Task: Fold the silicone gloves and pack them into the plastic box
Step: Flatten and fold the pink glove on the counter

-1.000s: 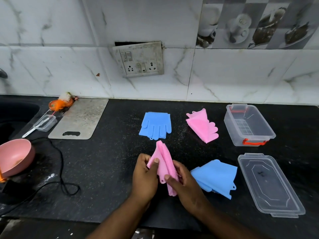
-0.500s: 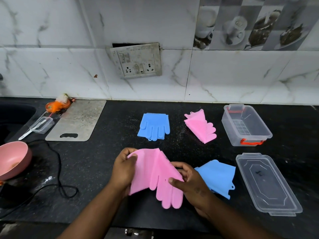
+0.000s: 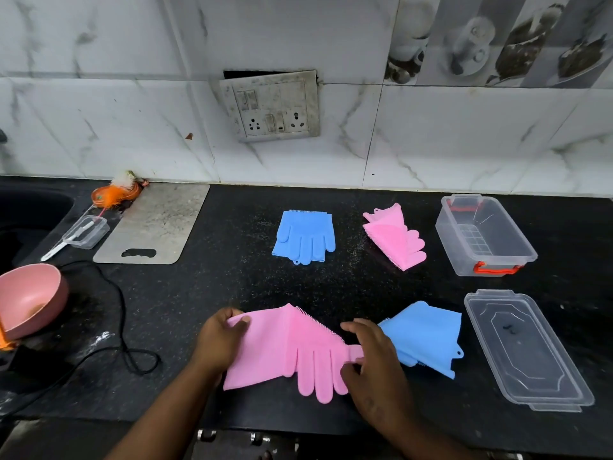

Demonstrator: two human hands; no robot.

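A pink silicone glove (image 3: 292,350) lies spread on the black counter near the front edge, fingers pointing toward me. My left hand (image 3: 220,340) grips its cuff edge. My right hand (image 3: 374,363) pinches its thumb side. Just right of it lies a folded blue glove (image 3: 428,336). Farther back lie a flat blue glove (image 3: 305,237) and a second pink glove (image 3: 394,239), partly folded. The clear plastic box (image 3: 517,244) with orange latches stands open and empty at the back right. Its clear lid (image 3: 527,350) lies in front of it.
A grey cutting board (image 3: 156,224), a small clear container (image 3: 87,232) and an orange scrubber (image 3: 114,194) sit at the back left. A pink bowl (image 3: 30,298) and a black cord (image 3: 126,343) lie at the left. A dark sink (image 3: 30,214) is beyond.
The pink glove was bunched upright between both hands; now it is unfolded and spread flat on the counter, with my hands apart at its two ends.
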